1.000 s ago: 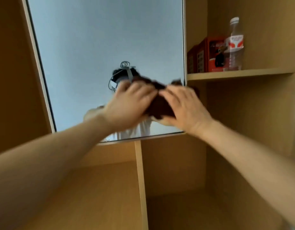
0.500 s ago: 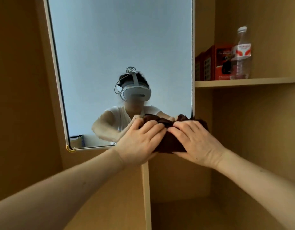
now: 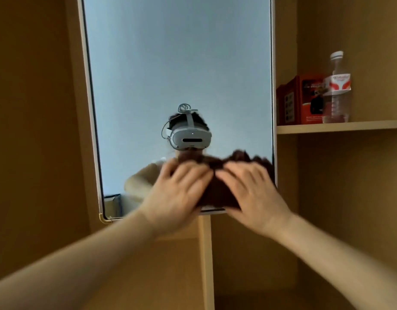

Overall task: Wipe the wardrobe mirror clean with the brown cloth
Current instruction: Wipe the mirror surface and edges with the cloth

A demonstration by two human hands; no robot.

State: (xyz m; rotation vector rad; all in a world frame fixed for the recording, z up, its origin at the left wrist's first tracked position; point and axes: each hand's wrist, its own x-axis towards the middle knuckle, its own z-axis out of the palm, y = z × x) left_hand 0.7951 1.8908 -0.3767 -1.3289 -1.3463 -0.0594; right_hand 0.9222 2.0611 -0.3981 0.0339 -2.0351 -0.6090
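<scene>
Here, left hand [image 3: 177,193], right hand [image 3: 251,193] press cloth [image 3: 217,191] — against mirror [image 3: 170,63].

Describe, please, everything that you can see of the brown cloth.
The brown cloth is a dark brown, soft-looking fabric, bunched into a crumpled wad with a ragged upper edge. It lies against the lower right part of the mirror, close to its bottom and right frame. The left hand and the right hand press on it side by side, fingers laid over it, covering much of it. It is motion-blurred, so its weave or any pattern cannot be told.
</scene>
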